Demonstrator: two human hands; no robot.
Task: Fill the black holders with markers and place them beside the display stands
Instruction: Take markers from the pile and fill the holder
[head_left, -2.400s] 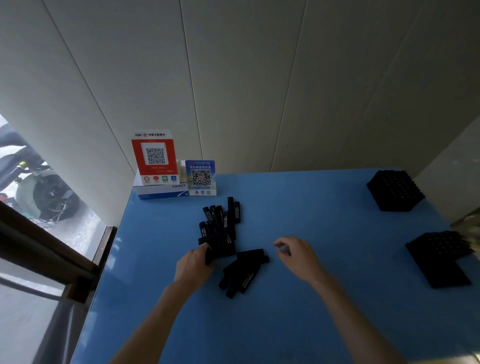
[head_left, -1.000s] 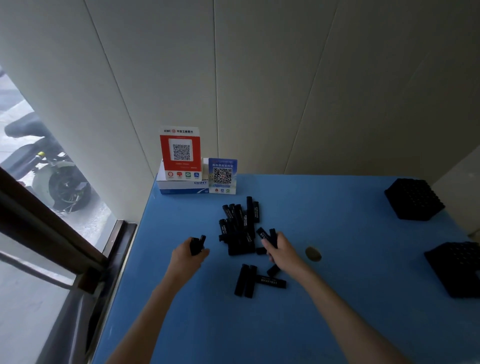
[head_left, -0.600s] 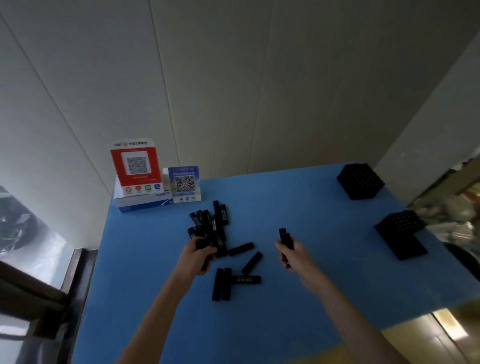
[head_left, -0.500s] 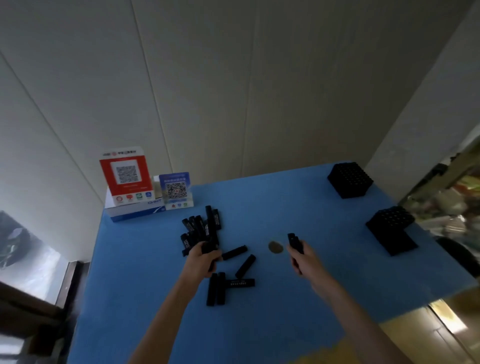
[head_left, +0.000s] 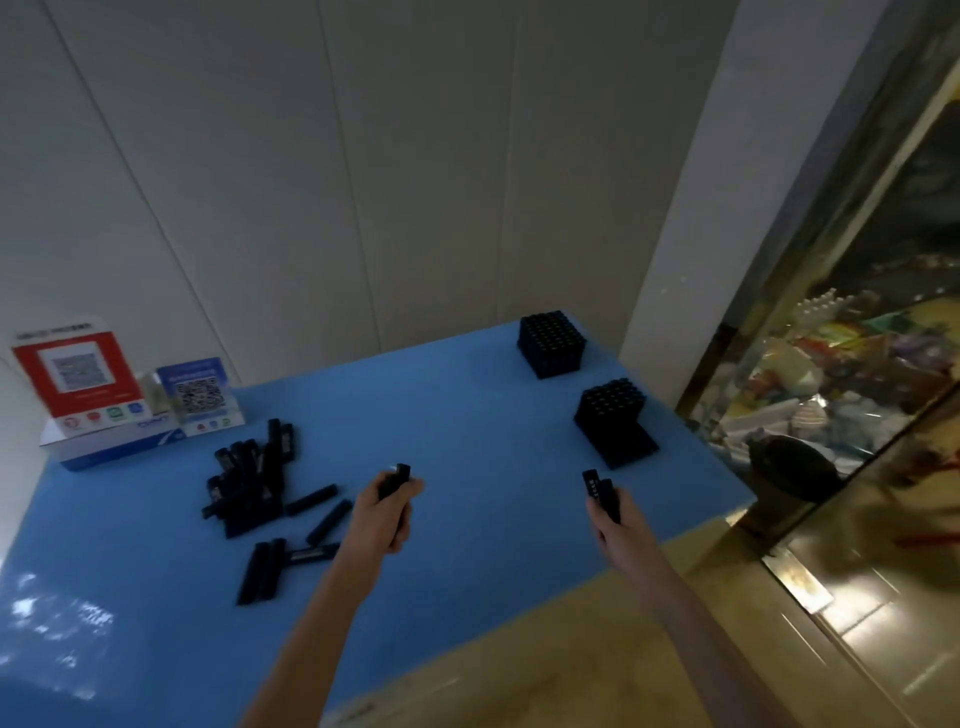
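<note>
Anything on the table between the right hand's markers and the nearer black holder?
No. In the head view, only bare blue table separates the markers in the right hand from the nearer black holder.

Table (head_left: 467, 415) blue. Markers (head_left: 249, 483) black, some with pale lettering. Two holders (head_left: 551, 343) (head_left: 613, 415) black, tops dotted with grid of holes. Tall stand (head_left: 78, 376) red, white panel with code pattern. Small stand (head_left: 200, 395) blue, same code pattern. Box (head_left: 111, 449) white and blue. Wall (head_left: 363, 182) off-white.
</note>
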